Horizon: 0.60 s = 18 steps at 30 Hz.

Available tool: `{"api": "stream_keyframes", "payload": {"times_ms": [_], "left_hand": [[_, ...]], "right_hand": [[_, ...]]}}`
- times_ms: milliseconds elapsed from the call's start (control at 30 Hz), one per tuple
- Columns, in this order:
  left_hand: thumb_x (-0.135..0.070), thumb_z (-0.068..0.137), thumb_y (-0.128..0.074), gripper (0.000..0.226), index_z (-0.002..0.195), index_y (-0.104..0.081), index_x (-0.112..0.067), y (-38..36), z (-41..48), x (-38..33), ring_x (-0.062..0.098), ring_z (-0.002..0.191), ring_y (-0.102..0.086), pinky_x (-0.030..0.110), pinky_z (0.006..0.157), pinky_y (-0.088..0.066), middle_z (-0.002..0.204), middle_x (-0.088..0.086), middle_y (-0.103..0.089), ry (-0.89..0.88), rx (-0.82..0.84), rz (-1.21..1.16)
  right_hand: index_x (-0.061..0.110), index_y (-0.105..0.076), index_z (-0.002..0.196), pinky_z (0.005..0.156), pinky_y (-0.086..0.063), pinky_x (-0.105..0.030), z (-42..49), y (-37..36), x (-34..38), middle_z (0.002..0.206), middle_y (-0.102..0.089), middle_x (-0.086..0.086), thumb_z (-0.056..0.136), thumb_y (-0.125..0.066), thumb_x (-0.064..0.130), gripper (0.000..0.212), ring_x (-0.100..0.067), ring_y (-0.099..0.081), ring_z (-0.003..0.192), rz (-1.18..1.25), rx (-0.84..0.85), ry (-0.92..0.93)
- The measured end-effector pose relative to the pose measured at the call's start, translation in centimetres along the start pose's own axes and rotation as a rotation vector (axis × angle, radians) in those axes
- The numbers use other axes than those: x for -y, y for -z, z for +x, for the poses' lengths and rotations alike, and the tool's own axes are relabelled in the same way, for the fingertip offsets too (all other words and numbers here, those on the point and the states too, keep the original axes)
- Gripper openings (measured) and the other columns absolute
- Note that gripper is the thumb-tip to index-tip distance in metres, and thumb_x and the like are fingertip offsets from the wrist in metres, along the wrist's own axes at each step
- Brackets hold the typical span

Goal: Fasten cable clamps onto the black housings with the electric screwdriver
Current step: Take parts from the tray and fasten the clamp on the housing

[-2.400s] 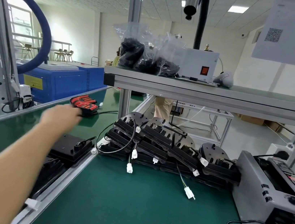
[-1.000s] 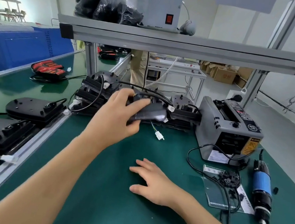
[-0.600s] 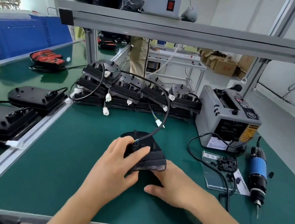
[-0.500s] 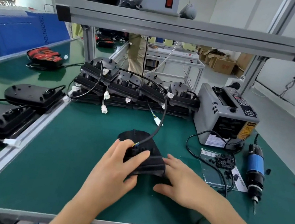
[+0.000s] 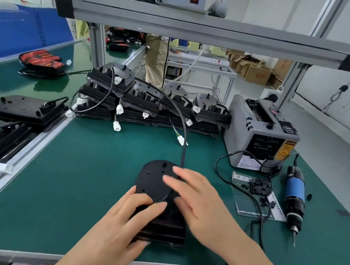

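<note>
The left hand (image 5: 125, 219) is gripping the near end of the flat black plastic housing (image 5: 153, 181); the right hand (image 5: 200, 201), blurred, is reaching straight-fingered over its right side.

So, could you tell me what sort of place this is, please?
Most likely a factory assembly-line workstation. A green-matted bench under an aluminium-framed shelf holds stacked black housings with wired connectors, and an electric screwdriver lies ready at the right beside a grey tape dispenser.
</note>
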<state>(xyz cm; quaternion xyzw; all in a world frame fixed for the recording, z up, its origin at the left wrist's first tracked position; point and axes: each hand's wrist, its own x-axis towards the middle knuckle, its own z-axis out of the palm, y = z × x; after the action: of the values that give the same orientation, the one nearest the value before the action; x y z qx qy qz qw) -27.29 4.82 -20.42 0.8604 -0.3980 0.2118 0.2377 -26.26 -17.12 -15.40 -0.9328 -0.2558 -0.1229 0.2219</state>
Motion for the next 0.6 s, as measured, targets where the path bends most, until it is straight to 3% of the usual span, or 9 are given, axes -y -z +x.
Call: {"api": "stream_keyframes", "payload": {"times_ms": [167, 333, 400, 467, 600], "left_hand": [[-0.046, 0.073, -0.06, 0.085, 0.147, -0.026, -0.022, 0.2, 0.0, -0.7, 0.005, 0.114, -0.04, 0.01, 0.101, -0.029, 0.122, -0.009, -0.04, 0.08, 0.066, -0.006], [-0.065, 0.089, -0.04, 0.059, 0.127, -0.058, -0.023, 1.0, 0.8, -1.5, -0.011, 0.11, -0.04, 0.0, 0.094, -0.026, 0.113, -0.024, -0.049, 0.26, -0.055, -0.184], [-0.06, 0.088, -0.047, 0.049, 0.109, -0.071, -0.024, 0.9, 1.3, -1.8, -0.012, 0.104, -0.045, -0.002, 0.09, -0.028, 0.102, -0.029, -0.056, 0.317, -0.115, -0.208], [-0.042, 0.08, -0.063, 0.026, 0.097, -0.075, -0.026, 0.6, 1.8, -2.1, -0.01, 0.1, -0.049, -0.001, 0.087, -0.032, 0.096, -0.028, -0.061, 0.378, -0.151, -0.242], [-0.029, 0.075, -0.065, 0.024, 0.097, -0.073, -0.035, 0.2, 1.7, -2.5, -0.007, 0.1, -0.052, 0.0, 0.085, -0.033, 0.105, -0.029, -0.06, 0.432, -0.156, -0.287]], "right_hand": [[0.023, -0.058, 0.13, 0.113, -0.023, -0.028, -0.3, -0.7, 0.0, 0.137, -0.048, 0.006, 0.097, -0.049, 0.025, 0.034, -0.01, -0.031, 0.135, 0.043, 0.032, -0.029], [0.019, -0.06, 0.127, 0.113, -0.024, -0.024, -1.2, -0.8, -0.1, 0.136, -0.05, 0.003, 0.097, -0.048, 0.023, 0.032, -0.011, -0.034, 0.135, 0.065, 0.036, -0.041], [0.018, -0.06, 0.127, 0.112, -0.023, -0.021, -1.5, -0.9, -0.1, 0.136, -0.05, 0.002, 0.098, -0.047, 0.021, 0.032, -0.011, -0.034, 0.134, 0.075, 0.036, -0.05], [0.018, -0.059, 0.128, 0.112, -0.022, -0.018, -1.7, -1.0, -0.1, 0.136, -0.05, 0.003, 0.098, -0.047, 0.02, 0.033, -0.01, -0.034, 0.134, 0.092, 0.036, -0.064], [0.026, -0.053, 0.133, 0.11, -0.013, -0.007, -1.9, -1.0, -0.4, 0.144, -0.043, 0.013, 0.099, -0.046, 0.023, 0.035, 0.005, -0.024, 0.138, 0.184, 0.07, -0.139]]}}
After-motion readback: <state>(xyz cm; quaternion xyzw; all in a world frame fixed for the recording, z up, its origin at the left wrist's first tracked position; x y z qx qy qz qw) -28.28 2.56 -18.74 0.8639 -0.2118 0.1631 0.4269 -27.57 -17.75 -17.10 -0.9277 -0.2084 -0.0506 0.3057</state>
